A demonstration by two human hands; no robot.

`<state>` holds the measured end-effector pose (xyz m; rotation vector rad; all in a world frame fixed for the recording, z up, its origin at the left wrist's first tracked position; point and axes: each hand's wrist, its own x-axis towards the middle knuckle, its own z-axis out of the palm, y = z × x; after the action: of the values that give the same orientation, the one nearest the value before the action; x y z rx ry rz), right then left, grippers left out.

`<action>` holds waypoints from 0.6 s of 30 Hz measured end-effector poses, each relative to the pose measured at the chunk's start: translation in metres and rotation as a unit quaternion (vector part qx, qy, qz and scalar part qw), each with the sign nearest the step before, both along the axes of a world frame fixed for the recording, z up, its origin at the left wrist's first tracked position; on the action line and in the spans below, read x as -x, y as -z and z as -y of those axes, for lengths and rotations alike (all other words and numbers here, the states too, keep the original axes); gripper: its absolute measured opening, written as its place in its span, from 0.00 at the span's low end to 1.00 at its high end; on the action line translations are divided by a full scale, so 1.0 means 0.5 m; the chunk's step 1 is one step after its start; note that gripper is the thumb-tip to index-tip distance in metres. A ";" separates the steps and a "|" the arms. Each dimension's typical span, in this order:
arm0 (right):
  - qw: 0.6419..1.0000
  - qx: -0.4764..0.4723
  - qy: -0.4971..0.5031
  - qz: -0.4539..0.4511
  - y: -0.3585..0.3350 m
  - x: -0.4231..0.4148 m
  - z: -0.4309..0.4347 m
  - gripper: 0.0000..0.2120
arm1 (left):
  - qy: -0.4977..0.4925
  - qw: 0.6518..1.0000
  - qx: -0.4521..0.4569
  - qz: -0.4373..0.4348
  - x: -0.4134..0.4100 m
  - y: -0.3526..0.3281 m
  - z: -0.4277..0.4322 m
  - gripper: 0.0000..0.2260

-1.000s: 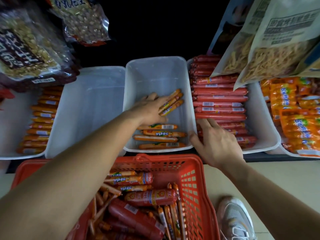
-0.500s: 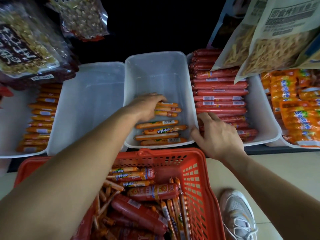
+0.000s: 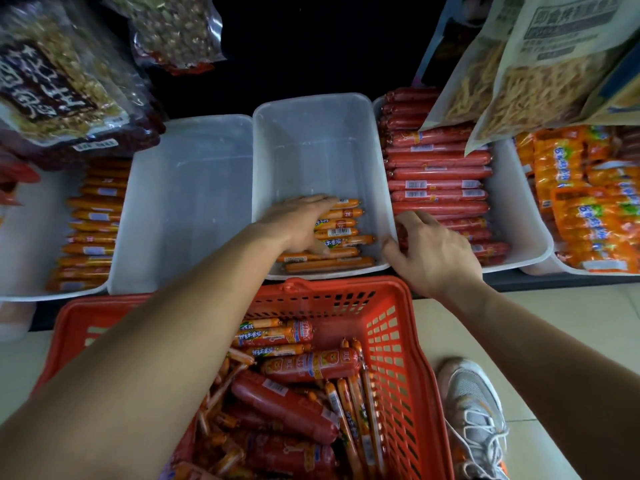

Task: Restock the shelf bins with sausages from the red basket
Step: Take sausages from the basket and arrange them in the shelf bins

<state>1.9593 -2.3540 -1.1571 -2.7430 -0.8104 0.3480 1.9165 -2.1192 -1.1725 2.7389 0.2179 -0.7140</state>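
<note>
The red basket [image 3: 398, 306] stands in front of the shelf, holding many orange and red sausages [image 3: 308, 367]. Above it a clear middle bin [image 3: 311, 126] has a row of thin orange sausages [image 3: 341, 232] at its near end. My left hand [image 3: 301, 223] lies flat on that row, fingers straight, pressing them together. My right hand [image 3: 433, 252] grips the bin's near right corner, fingers curled over the rim.
An empty clear bin [image 3: 187, 202] sits left of the middle one. Further left is a bin of orange sausages [image 3: 90, 230]; to the right, a bin of red sausages [image 3: 440, 174] and orange packs [image 3: 588, 202]. Snack bags [image 3: 540, 64] hang overhead. A grey shoe [image 3: 474, 410] is on the floor.
My left hand laid the few sausages it held into the bin and now flattens them against the row. My right hand has kept its hold on the bin corner.
</note>
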 end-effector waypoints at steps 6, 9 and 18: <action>0.995 0.091 -0.032 -0.020 -0.077 -0.004 -0.028 0.29 | -0.100 0.991 0.046 0.080 0.114 -0.141 0.002 0.33; 0.993 0.099 -0.066 0.006 -0.183 0.002 -0.067 0.30 | -0.152 0.982 0.051 0.096 0.216 -0.229 -0.013 0.28; 0.980 0.079 -0.177 0.039 -0.394 0.141 -0.158 0.29 | -0.279 0.955 0.071 0.073 0.547 -0.305 0.012 0.18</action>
<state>1.8887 -2.2749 -0.9602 -2.7630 -1.3522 0.3905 1.6430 -2.1252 -1.0203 2.3973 0.8264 -0.3496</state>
